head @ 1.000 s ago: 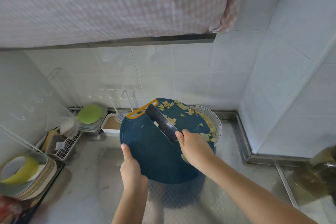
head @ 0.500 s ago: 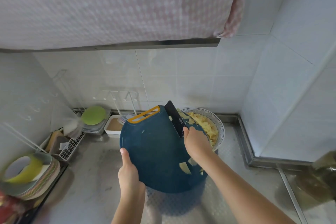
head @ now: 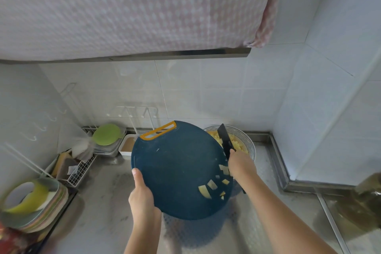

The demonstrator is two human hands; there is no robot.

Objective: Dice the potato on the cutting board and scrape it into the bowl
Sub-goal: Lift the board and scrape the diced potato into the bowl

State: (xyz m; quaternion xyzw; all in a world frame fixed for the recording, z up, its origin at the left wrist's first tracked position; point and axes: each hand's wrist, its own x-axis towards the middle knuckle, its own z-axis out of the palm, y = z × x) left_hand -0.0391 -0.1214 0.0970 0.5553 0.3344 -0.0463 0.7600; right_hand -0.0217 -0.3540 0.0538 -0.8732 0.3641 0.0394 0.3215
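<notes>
My left hand [head: 142,196] grips the near left edge of a round dark blue cutting board [head: 175,169] with an orange handle slot, held tilted above the counter. My right hand [head: 241,164] grips a black knife [head: 225,140] whose blade stands over the board's right edge, above the bowl. Several pale yellow potato pieces [head: 208,188] cling to the board's lower right. The glass bowl [head: 250,146] sits behind the board's right side with diced potato [head: 237,144] inside; the board hides its left part.
A steel counter [head: 103,212] lies below. At left stand a wire rack [head: 81,169], a green lid [head: 106,134] on stacked trays, a white box [head: 127,146] and a stack of plates [head: 31,204]. Tiled walls close the back and right. A pink cloth [head: 134,6] hangs overhead.
The knife swept right across the board, pushing most of the diced potato off the far edge into the bowl. The blade now stands over the bowl; only some pieces stay on the board.
</notes>
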